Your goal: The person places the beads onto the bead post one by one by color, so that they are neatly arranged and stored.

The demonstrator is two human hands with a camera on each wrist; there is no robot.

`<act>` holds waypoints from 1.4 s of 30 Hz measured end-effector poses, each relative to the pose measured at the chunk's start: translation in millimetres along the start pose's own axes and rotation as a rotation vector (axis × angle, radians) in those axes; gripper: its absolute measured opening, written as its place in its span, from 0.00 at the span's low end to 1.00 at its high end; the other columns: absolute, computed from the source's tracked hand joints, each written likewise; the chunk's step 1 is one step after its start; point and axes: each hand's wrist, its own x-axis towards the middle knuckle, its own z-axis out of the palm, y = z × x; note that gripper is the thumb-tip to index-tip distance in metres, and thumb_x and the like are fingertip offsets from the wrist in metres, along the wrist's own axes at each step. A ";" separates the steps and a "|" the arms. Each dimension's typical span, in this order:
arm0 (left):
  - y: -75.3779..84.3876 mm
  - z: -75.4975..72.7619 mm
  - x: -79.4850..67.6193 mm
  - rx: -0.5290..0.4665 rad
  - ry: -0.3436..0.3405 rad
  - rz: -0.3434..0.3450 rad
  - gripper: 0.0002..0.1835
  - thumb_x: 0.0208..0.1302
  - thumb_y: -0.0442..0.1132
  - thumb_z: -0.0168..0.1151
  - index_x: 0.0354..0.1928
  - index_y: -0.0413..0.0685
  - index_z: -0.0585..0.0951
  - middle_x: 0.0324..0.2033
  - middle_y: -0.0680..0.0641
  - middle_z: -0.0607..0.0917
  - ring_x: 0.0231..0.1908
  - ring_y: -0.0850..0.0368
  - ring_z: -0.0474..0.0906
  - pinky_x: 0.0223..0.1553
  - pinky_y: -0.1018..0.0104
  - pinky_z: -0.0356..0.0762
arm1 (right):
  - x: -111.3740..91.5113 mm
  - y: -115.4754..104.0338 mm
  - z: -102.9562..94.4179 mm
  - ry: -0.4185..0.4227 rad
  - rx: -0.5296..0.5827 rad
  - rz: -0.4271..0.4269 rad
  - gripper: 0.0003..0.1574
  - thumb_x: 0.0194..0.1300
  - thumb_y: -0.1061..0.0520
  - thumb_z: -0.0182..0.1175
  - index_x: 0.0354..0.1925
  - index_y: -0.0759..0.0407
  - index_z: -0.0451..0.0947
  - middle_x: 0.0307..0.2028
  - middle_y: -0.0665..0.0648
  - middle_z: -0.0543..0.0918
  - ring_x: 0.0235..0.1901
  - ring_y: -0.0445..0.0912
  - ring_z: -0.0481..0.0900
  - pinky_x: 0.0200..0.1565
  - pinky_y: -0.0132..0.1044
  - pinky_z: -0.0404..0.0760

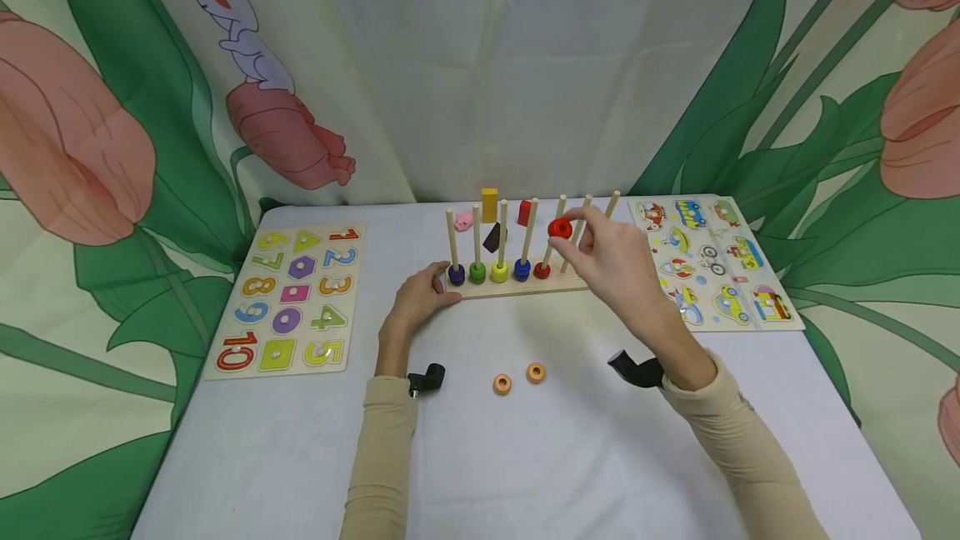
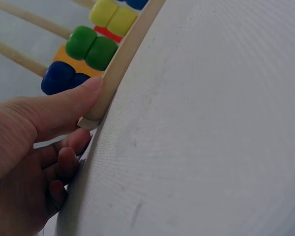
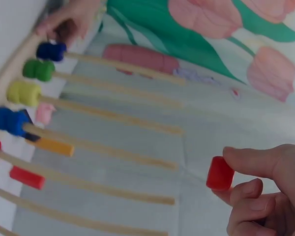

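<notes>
My right hand (image 1: 617, 265) pinches a red bead (image 1: 559, 228) between thumb and fingertips. The bead is in front of the right-hand pegs, off any peg; in the right wrist view this red bead (image 3: 220, 173) is apart from the peg tips. At the left end of the wooden peg stand (image 1: 517, 287), my left hand (image 1: 417, 298) grips the base, thumb on its edge. Two dark blue beads (image 2: 64, 78), two green beads (image 2: 91, 48) and two yellow beads (image 2: 113, 17) sit on the left pegs. Blue beads (image 1: 522, 270) and a red bead (image 1: 542, 271) follow rightward.
Two orange beads (image 1: 519, 378) lie in front of the stand. Behind it are a yellow block (image 1: 490, 205), a red block (image 1: 524, 212), a dark piece (image 1: 492, 237) and a pink piece (image 1: 463, 221). A number board (image 1: 247, 273) lies left, a vehicle board (image 1: 765, 307) right.
</notes>
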 end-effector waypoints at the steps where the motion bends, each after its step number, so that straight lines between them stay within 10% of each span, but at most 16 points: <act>1: 0.5 0.2 0.1 0.003 -0.001 0.001 0.37 0.54 0.50 0.71 0.65 0.50 0.69 0.28 0.50 0.77 0.26 0.56 0.69 0.30 0.62 0.63 | 5.3 0.8 -4.0 0.026 -0.005 0.004 0.23 0.60 0.49 0.66 0.49 0.61 0.77 0.15 0.51 0.70 0.13 0.44 0.64 0.19 0.38 0.63; 19: 5.5 4.9 2.3 0.000 -0.020 0.001 0.37 0.54 0.50 0.71 0.65 0.51 0.69 0.28 0.50 0.77 0.26 0.56 0.69 0.30 0.63 0.63 | 40.0 23.4 4.3 -0.043 -0.004 0.184 0.27 0.64 0.46 0.61 0.53 0.63 0.75 0.18 0.55 0.76 0.13 0.48 0.68 0.17 0.40 0.65; 28: 6.9 2.0 0.6 0.003 -0.010 -0.001 0.36 0.54 0.50 0.71 0.65 0.51 0.70 0.28 0.50 0.77 0.26 0.55 0.69 0.30 0.62 0.63 | -2.4 24.7 18.4 -0.030 0.054 0.163 0.24 0.63 0.50 0.63 0.53 0.60 0.72 0.17 0.52 0.73 0.12 0.46 0.67 0.16 0.39 0.64; 42: 0.4 -0.2 2.7 0.036 0.004 0.018 0.37 0.53 0.50 0.71 0.65 0.50 0.70 0.28 0.51 0.77 0.26 0.55 0.69 0.32 0.61 0.65 | -97.3 30.1 86.4 -0.526 0.074 0.115 0.22 0.54 0.50 0.71 0.44 0.56 0.77 0.16 0.45 0.70 0.14 0.39 0.67 0.20 0.34 0.65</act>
